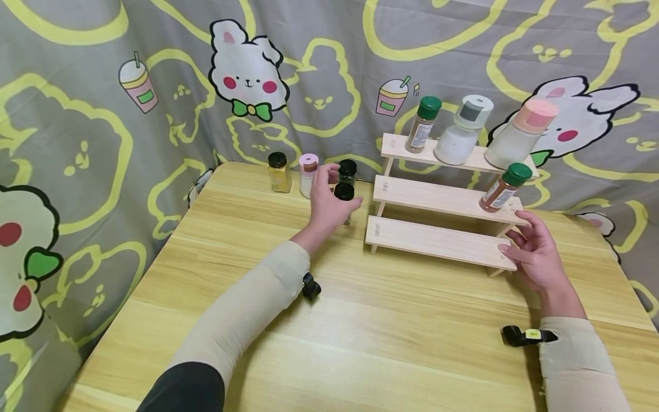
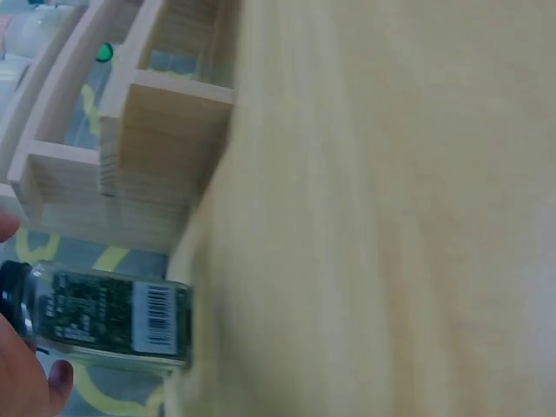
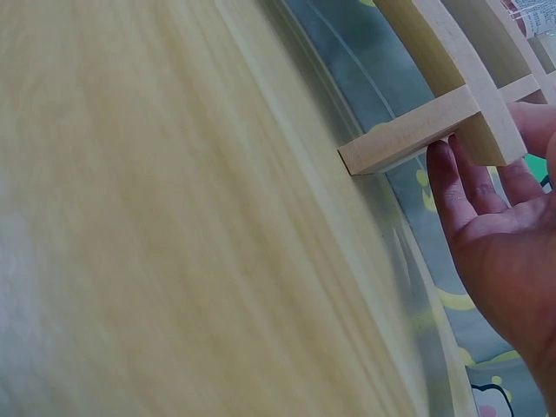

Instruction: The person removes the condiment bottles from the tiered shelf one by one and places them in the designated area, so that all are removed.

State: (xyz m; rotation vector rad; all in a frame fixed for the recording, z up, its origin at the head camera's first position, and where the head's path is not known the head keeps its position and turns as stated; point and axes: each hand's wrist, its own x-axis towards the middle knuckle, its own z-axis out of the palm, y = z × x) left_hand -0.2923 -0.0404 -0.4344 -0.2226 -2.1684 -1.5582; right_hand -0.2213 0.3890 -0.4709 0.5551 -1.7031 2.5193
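My left hand (image 1: 329, 203) is around the black cap of a spice jar (image 2: 113, 317) of green flakes with a barcode label. The jar stands upright on the table; in the left wrist view a gap shows between a fingertip (image 2: 7, 228) and the cap. Just behind it is another black-capped jar (image 1: 347, 167). At the right end of the three-tier wooden rack (image 1: 437, 240), my right hand (image 1: 538, 252) grips the lower tiers' ends. In the right wrist view its fingers (image 3: 450, 187) curl beneath a board.
Left of the hand stand a yellow spice jar (image 1: 280, 174) and a pink-capped shaker (image 1: 308, 171). The top tier holds a green-capped jar (image 1: 422, 126), a white-capped shaker (image 1: 458, 140) and a pink-capped shaker (image 1: 515, 140). Another green-capped jar (image 1: 501, 191) is on the middle tier. A patterned curtain (image 1: 319, 74) hangs behind.
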